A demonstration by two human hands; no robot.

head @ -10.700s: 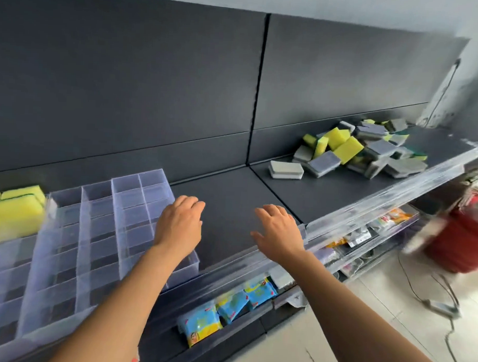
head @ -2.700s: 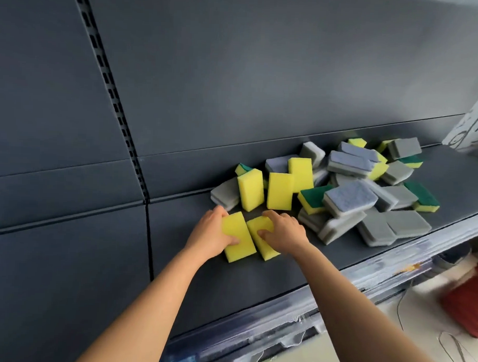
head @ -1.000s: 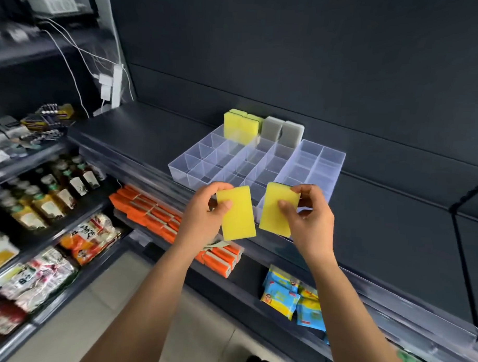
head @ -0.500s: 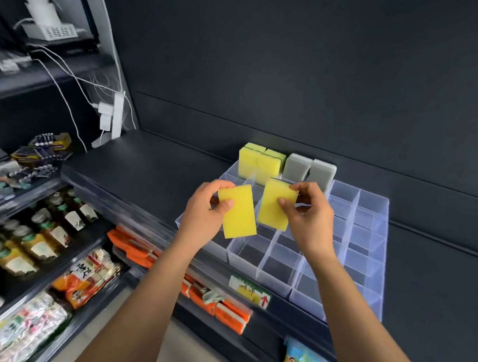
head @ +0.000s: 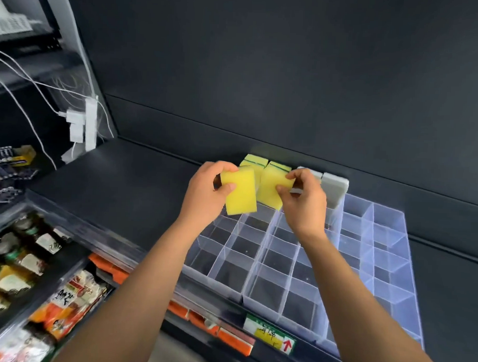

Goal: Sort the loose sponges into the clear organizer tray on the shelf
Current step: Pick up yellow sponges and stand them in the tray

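The clear organizer tray (head: 386,270) lies on the dark shelf, its grid of compartments mostly empty. Along its back row stand two yellow sponges (head: 253,161) and two grey sponges (head: 335,188), upright. My left hand (head: 205,196) grips a yellow sponge (head: 240,193) by its upper edge, held upright above the tray's far left compartments. My right hand (head: 303,202) pinches a second yellow sponge (head: 270,191) right beside it, just in front of the standing yellow ones. The two held sponges almost touch.
The dark shelf (head: 118,187) stretches left of the tray. White cables and a power strip (head: 89,124) hang at the back left. Lower shelves hold bottles (head: 26,252) and snack packets (head: 71,302). A green and yellow price label (head: 270,335) sits on the shelf's front edge.
Both hands have carried the yellow sponges forward over the tray, up to its back row; earlier they picked them from the loose pile further right.
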